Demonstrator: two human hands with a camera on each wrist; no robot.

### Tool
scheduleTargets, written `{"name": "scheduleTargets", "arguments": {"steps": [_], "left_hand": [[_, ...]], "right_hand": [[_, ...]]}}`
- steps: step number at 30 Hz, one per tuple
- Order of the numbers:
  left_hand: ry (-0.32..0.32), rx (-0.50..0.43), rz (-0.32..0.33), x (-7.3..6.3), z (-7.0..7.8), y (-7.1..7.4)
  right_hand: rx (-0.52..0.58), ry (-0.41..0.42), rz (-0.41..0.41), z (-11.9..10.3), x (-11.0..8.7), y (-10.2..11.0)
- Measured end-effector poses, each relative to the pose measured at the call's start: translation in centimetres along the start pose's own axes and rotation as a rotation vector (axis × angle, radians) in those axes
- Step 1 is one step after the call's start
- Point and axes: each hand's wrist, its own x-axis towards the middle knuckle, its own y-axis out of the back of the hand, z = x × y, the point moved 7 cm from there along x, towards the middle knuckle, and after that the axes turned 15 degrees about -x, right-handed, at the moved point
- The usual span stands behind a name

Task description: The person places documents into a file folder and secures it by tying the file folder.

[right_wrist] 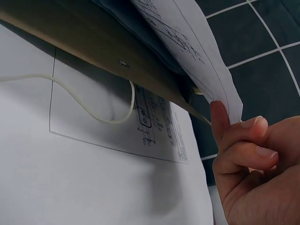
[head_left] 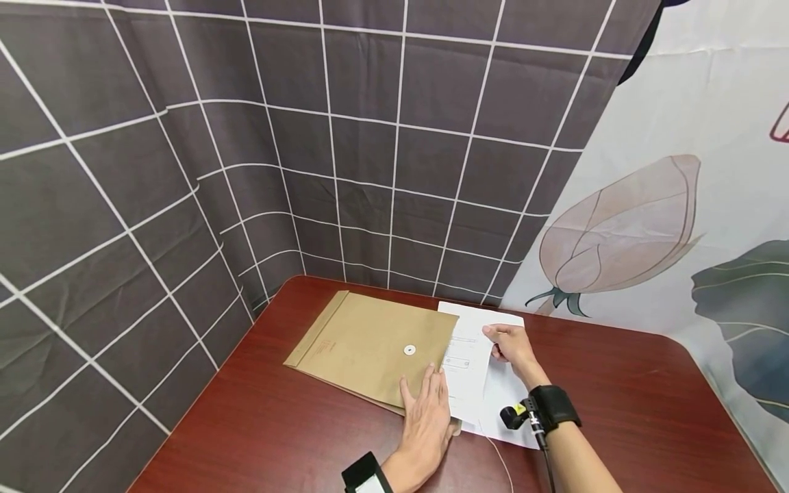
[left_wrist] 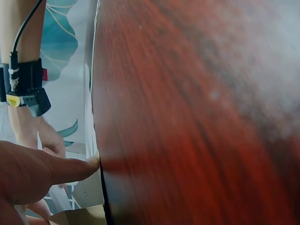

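A tan paper document envelope [head_left: 376, 342] with a white round button lies on the table. My left hand [head_left: 425, 418] rests on its lower right corner, fingers extended; in the left wrist view the thumb [left_wrist: 70, 169] reaches to a paper edge close to the tabletop. Printed sheets [head_left: 465, 370] with line drawings stick out from the envelope's right side. My right hand [head_left: 511, 346] pinches the edge of a sheet [right_wrist: 206, 51] between thumb and fingers, lifting it off the paper below. Another printed sheet [right_wrist: 112, 183] lies flat underneath. How far the sheets reach into the envelope is hidden.
A thin pale string [head_left: 502, 459] trails from the envelope's side over the white paper and table. The reddish-brown table [head_left: 622, 397] meets a dark grid-patterned curtain [head_left: 364, 144] behind and a white flower-printed cloth [head_left: 653, 123] at the right. Both wrists wear black camera straps [head_left: 555, 405].
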Motion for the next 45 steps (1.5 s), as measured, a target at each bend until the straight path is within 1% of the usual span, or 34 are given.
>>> {"name": "scheduleTargets", "arguments": {"steps": [6,11,20,25,32,34,36,45], "left_hand": [[-0.001,0.002,0.000,0.1,0.0,-0.1],[-0.003,-0.001,0.010,0.0,0.1,-0.1],[-0.024,0.029,0.035,-0.2,0.4,-0.1],[-0.023,0.040,0.031,-0.1,0.4,-0.2],[-0.017,0.050,-0.005,-0.1,0.5,-0.4],[-0.017,0.057,-0.012,-0.1,0.5,-0.4],[-0.017,0.066,-0.014,-0.1,0.5,-0.5],[-0.014,0.060,-0.019,0.0,0.6,-0.4]], "right_hand": [[0.026,0.016,0.009,-0.4,0.2,-0.5],[0.025,0.018,0.007,-0.6,0.3,-0.9],[0.037,0.022,0.017,-1.1,0.1,-1.7],[0.065,0.012,0.000,-1.1,0.1,-2.2],[0.060,0.009,-0.039,-1.4,0.0,-2.8],[0.062,-0.004,-0.042,-1.4,0.0,-2.9],[0.061,0.005,-0.049,-1.6,0.0,-2.9],[0.151,0.021,-0.119,-2.6,-0.2,-3.8]]}}
